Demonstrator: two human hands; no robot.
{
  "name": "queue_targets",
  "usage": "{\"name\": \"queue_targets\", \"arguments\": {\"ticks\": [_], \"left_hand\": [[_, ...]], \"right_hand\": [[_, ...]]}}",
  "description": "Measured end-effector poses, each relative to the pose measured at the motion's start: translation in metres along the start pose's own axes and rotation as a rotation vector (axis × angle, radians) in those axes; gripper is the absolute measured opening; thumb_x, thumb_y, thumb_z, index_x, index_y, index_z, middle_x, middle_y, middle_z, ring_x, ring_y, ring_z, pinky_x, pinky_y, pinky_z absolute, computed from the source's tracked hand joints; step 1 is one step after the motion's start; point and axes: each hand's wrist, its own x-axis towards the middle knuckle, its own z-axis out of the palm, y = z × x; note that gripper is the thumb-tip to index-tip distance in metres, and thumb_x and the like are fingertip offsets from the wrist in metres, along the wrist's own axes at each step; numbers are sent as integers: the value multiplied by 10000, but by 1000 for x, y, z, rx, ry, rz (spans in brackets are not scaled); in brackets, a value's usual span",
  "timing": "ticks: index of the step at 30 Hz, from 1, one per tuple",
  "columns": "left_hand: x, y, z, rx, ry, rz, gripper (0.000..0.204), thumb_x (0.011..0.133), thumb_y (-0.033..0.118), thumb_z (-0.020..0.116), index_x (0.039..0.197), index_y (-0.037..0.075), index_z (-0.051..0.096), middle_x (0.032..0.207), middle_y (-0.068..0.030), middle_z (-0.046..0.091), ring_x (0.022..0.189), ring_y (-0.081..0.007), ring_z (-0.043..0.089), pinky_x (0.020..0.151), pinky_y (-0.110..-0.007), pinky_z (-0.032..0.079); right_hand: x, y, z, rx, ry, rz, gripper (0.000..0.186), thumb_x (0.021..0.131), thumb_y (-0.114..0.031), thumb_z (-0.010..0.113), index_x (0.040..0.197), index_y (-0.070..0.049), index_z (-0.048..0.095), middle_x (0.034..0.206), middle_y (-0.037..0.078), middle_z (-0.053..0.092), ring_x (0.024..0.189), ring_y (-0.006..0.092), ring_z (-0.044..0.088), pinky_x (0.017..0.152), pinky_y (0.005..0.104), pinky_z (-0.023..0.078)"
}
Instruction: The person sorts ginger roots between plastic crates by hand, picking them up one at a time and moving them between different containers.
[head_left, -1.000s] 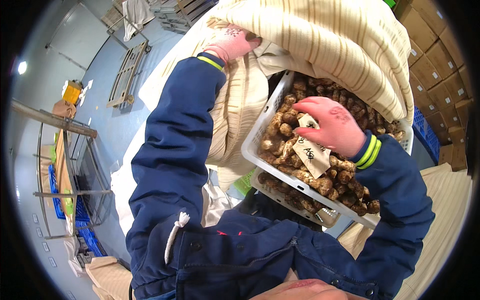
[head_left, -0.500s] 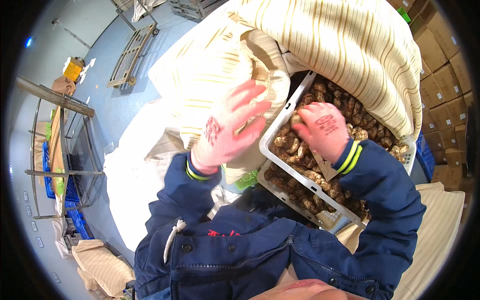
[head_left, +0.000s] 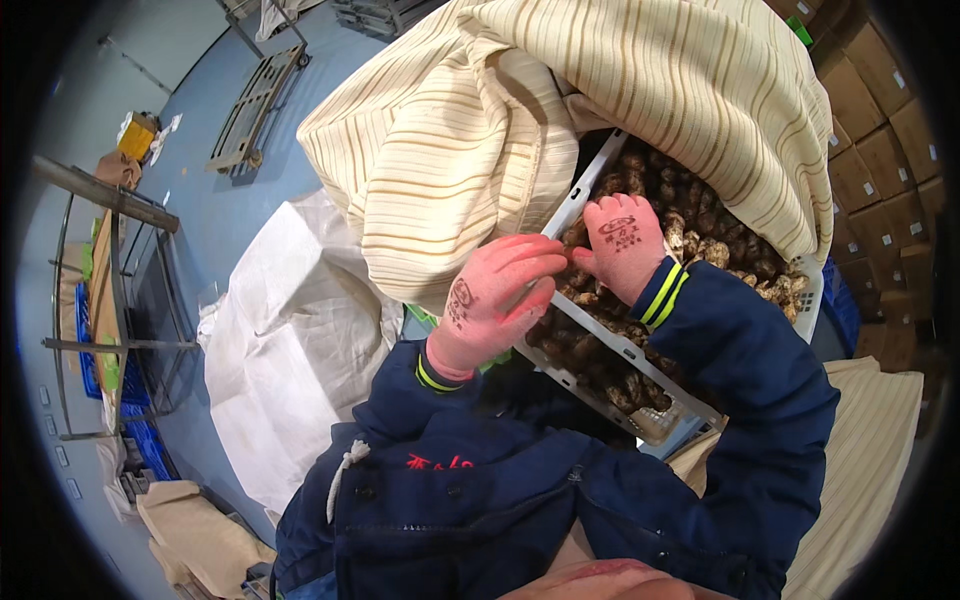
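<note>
My left hand [head_left: 495, 305], in a printed pink glove, is beside the near left edge of the upper white plastic crate [head_left: 625, 348], fingers bent and apart, with nothing visible in it. My right hand [head_left: 622, 248], also pink-gloved, is inside that crate, its fingers curled down onto the brown knobbly mushrooms [head_left: 760, 270]; what they grip, if anything, is hidden. A lower crate [head_left: 660, 425] of similar mushrooms shows beneath. Striped cream cloth [head_left: 700, 100] is bunched over the crates' back and left.
A white sheeted heap [head_left: 275, 350] stands at left, near a metal rack [head_left: 120, 345] with blue crates. A wheeled trolley [head_left: 250, 110] stands on the blue floor [head_left: 200, 200]. Cardboard boxes [head_left: 870, 170] are stacked at right, and more cloth [head_left: 860, 440] lies below them.
My left hand has left the cloth at the upper left and come down to the crate's edge. My right hand remains among the mushrooms; the paper tag under it no longer shows.
</note>
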Motion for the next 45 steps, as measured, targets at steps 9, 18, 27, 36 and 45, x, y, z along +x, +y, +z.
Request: {"name": "queue_targets", "arguments": {"ticks": [9, 18, 27, 36, 45], "left_hand": [[-16, -10, -7, 51, 14, -2, 302, 724, 10, 624, 1025, 0, 606, 1032, -158, 616, 942, -341, 587, 819, -395, 468], [11, 3, 15, 109, 32, -151, 369, 757, 92, 708, 1102, 9, 605, 1076, -167, 628, 990, -309, 598, 856, -341, 469], [39, 16, 69, 70, -214, -439, 500, 768, 262, 732, 1167, 16, 557, 985, -155, 650, 870, -278, 630, 740, -339, 486], [35, 8, 58, -741, -201, -831, 295, 862, 96, 573, 1132, -21, 559, 906, -56, 653, 755, -91, 570, 707, -230, 463], [27, -2, 62, -822, -119, -836, 286, 880, 121, 589, 1116, -37, 561, 924, -98, 658, 791, -123, 609, 711, -237, 483]], "right_hand": [[-7, 79, 3, 1178, 0, 163, 337, 920, -302, 552, 1034, 8, 618, 925, 82, 663, 786, 178, 629, 717, 311, 491], [-58, 98, -17, 1998, -195, 508, 422, 906, -406, 575, 1000, 4, 615, 891, 96, 660, 838, 233, 657, 815, 359, 533], [-77, 63, -41, 1798, -229, 634, 516, 906, -510, 522, 985, -7, 603, 848, 76, 647, 751, 172, 641, 746, 289, 525], [-92, 71, -55, 994, -26, 358, 372, 882, -243, 587, 1140, 25, 572, 982, 113, 640, 894, 187, 598, 805, 284, 461], [-104, 54, -23, 374, 43, 42, 748, 619, -356, 765, 1217, 2, 494, 1133, 194, 545, 1037, 354, 527, 887, 402, 435]]}}
